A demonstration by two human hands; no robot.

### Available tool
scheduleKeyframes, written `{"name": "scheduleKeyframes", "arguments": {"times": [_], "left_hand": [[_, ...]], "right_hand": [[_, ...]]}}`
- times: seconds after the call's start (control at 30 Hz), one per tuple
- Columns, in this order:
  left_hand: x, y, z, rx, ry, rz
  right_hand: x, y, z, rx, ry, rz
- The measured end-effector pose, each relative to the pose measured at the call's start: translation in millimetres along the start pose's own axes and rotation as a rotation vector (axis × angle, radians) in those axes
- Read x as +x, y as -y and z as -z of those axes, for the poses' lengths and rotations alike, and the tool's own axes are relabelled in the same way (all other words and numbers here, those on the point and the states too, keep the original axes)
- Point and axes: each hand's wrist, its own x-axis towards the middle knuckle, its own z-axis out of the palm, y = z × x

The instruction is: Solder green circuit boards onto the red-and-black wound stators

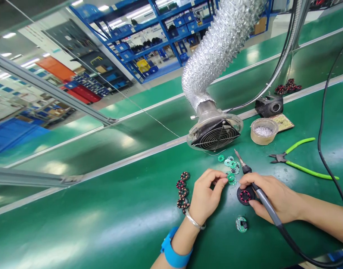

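My left hand (207, 193) pinches a small round green circuit board (231, 176) between thumb and fingertips, at the edge of a loose cluster of similar boards (230, 162). My right hand (277, 196) holds a soldering iron (263, 200), its tip pointing up and away to the left. The same hand's thumb and a finger also touch a round black holder on the table, in which a red-and-black wound motor coil (245, 196) sits. Nearer to me lies one more round board (241, 224) with a dark part on it. Left of my left hand, several copper-wound coils (183, 192) form a column.
A fume extractor head (216, 136) on a silver duct (213, 56) hangs over the boards. Green-handled cutters (305, 160), a tub of metal bits (263, 131), a black iron stand (269, 107) and more coils (288, 87) lie right. The iron's black cable (324, 149) loops there.
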Motion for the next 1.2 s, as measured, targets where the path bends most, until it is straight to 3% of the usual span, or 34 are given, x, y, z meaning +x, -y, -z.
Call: {"name": "scheduleKeyframes", "arguments": {"times": [0.17,0.27,0.47,0.63,0.9,1.07,1.2], "left_hand": [[1.1,0.5,-10.7,0.270,0.062,-0.139],[0.1,-2.1,-9.7,0.253,-0.012,-0.133],[-3.0,-11.8,-8.2,-0.076,-0.178,0.154],[-7.7,-24.7,-15.7,-0.522,-0.110,0.439],[-14.0,-36.2,-21.1,-0.682,-0.009,0.445],[-15.6,-37.8,-16.2,-0.605,0.082,0.376],[-15.5,-38.6,-14.6,-0.543,0.058,0.360]], "right_hand": [[1.4,1.1,2.1,-0.009,-0.074,0.008],[2.5,1.6,1.4,-0.021,-0.116,0.001],[4.2,2.3,-6.1,-0.136,-0.317,0.057],[7.4,4.4,-13.4,-0.215,-0.430,0.115],[6.6,6.6,-14.9,-0.151,-0.399,0.285],[7.2,7.9,-10.6,-0.171,-0.401,0.311],[6.8,9.9,-6.6,-0.205,-0.352,0.310]]}}
